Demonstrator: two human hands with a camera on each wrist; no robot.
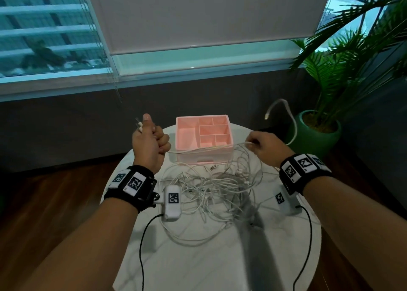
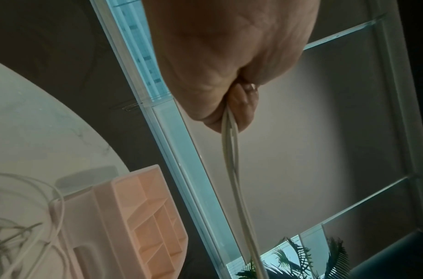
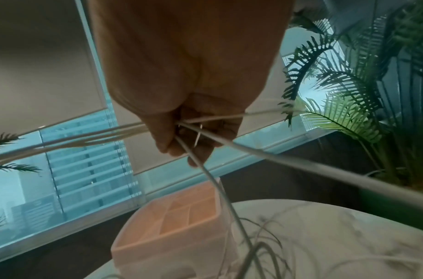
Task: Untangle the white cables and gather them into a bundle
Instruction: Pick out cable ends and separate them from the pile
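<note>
A tangle of thin white cables [image 1: 211, 187] lies heaped in the middle of the round white table [image 1: 220, 257]. My left hand [image 1: 152, 136] is raised left of the pink box, fist closed round white cables [image 2: 230, 143], with connector ends poking out by the thumb. My right hand [image 1: 262, 144] is lifted at the box's right and grips several cable strands [image 3: 205, 132]. A stretch of white cable [image 1: 198, 151] runs taut between both hands across the box front. One free cable end [image 1: 284, 106] arcs up and right past my right hand.
A pink compartment box [image 1: 229, 136] stands at the table's far side, also seen in the left wrist view [image 2: 124, 217] and right wrist view [image 3: 172, 245]. A potted palm in a green pot [image 1: 319, 136] is at the right. Windows lie behind, wooden floor around.
</note>
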